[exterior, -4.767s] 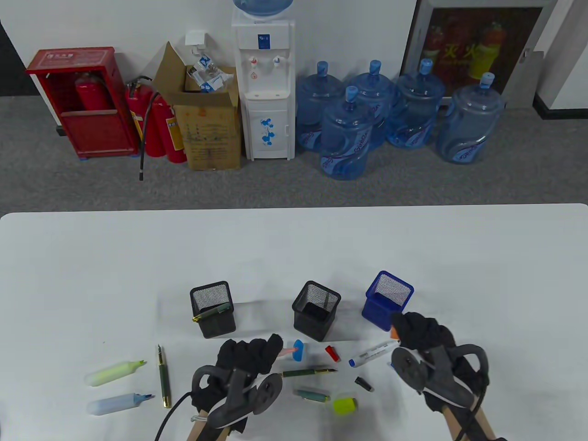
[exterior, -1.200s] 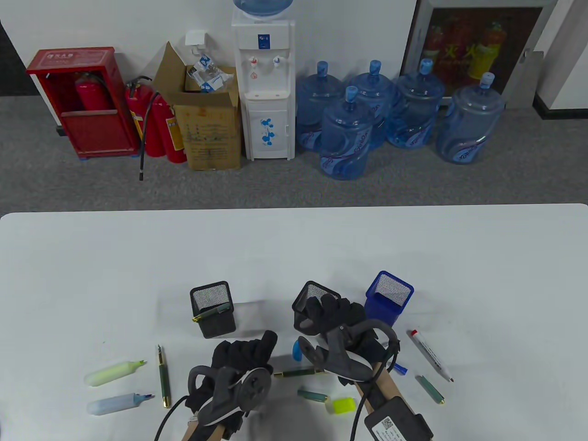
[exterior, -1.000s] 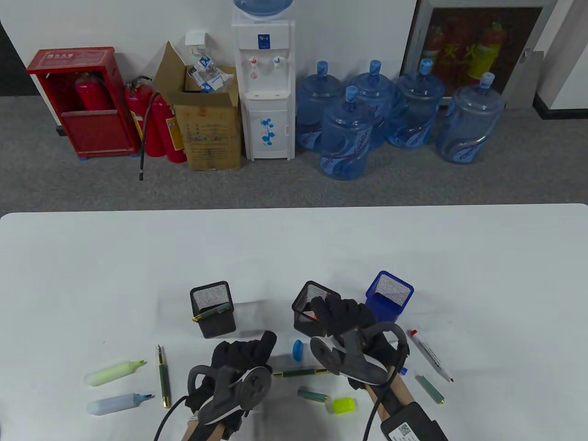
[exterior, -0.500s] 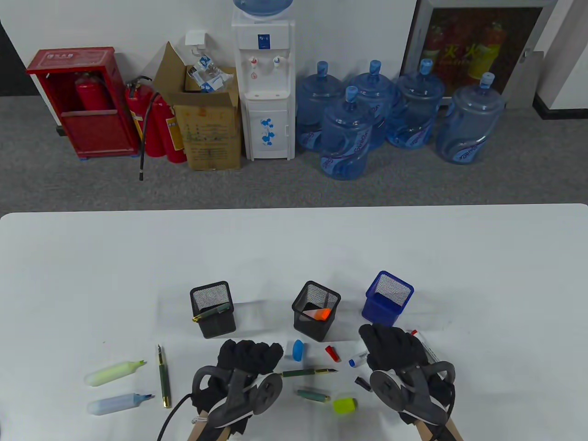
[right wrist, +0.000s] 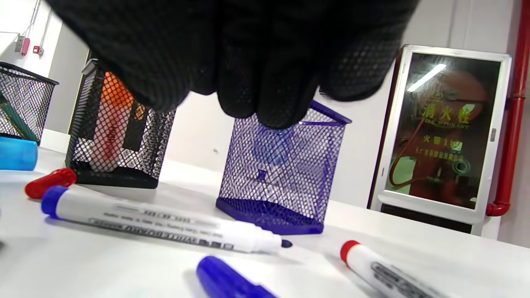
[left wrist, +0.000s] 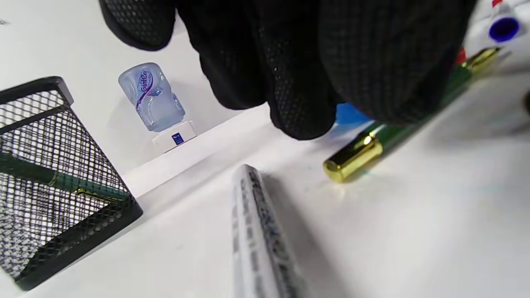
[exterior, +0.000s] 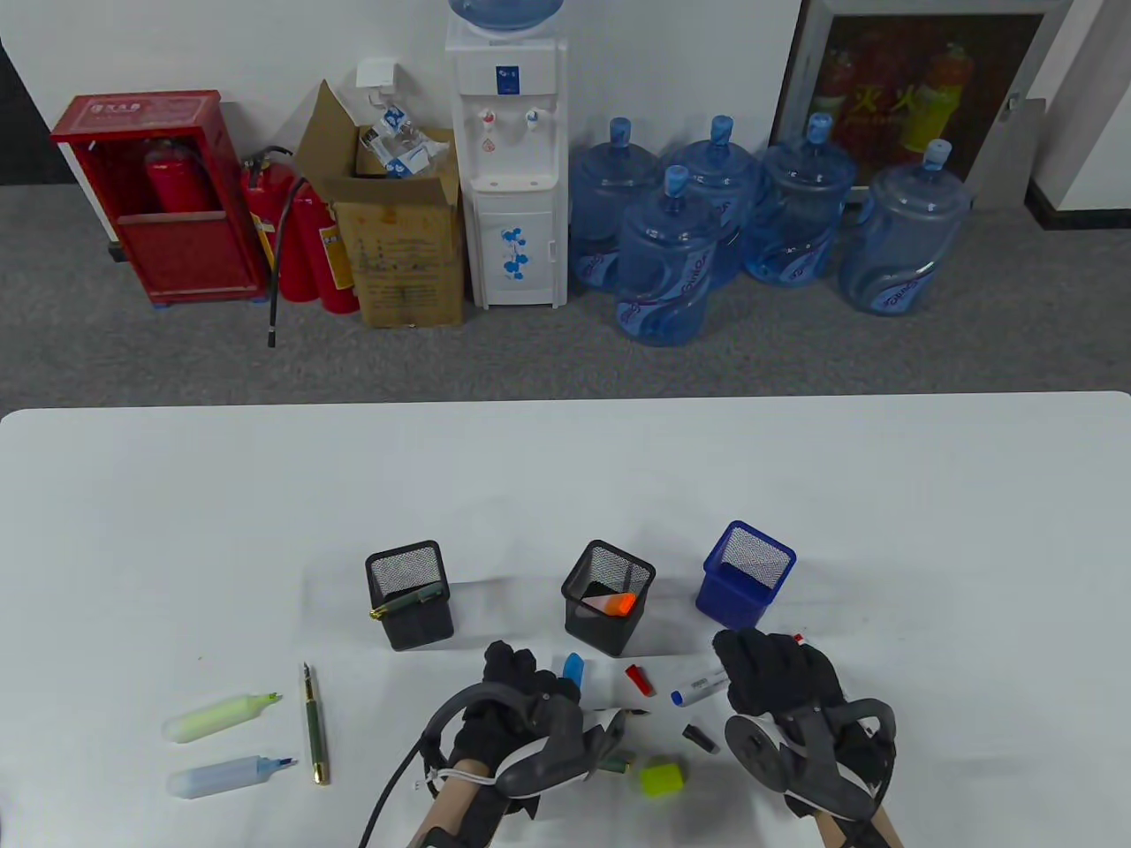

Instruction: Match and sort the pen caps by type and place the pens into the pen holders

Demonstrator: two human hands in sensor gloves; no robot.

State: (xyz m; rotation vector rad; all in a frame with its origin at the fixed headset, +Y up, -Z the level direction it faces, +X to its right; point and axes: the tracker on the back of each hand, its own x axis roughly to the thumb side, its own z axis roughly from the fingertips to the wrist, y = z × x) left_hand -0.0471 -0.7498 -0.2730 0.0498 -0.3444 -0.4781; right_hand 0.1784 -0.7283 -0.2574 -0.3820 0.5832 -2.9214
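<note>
My left hand (exterior: 523,678) lies over the green fountain pen (left wrist: 387,140), its fingertips (left wrist: 300,120) at the light-blue cap (exterior: 574,667); I see no grip on either. My right hand (exterior: 762,673) hovers with loosely curled fingers, holding nothing, over a blue-ended whiteboard marker (exterior: 700,685) and a red-ended marker (right wrist: 389,269). Between the hands lie a red cap (exterior: 640,679) and a black cap (exterior: 700,738). The middle black mesh holder (exterior: 610,565) contains an orange highlighter (exterior: 610,604). A green pen leans in the left black holder (exterior: 409,618). The blue holder (exterior: 745,579) looks empty.
At the front left lie a green highlighter (exterior: 221,717), a blue highlighter (exterior: 225,776) and a second fountain pen (exterior: 315,724), all uncapped. A yellow-green cap (exterior: 663,777) and a teal cap (exterior: 621,760) sit near the front edge. A dark-blue cap (right wrist: 227,279) lies beside the markers.
My right hand released the orange highlighter into the middle holder and drew back right over the markers. My left hand has just slid right and forward over the green pen, up to the blue cap.
</note>
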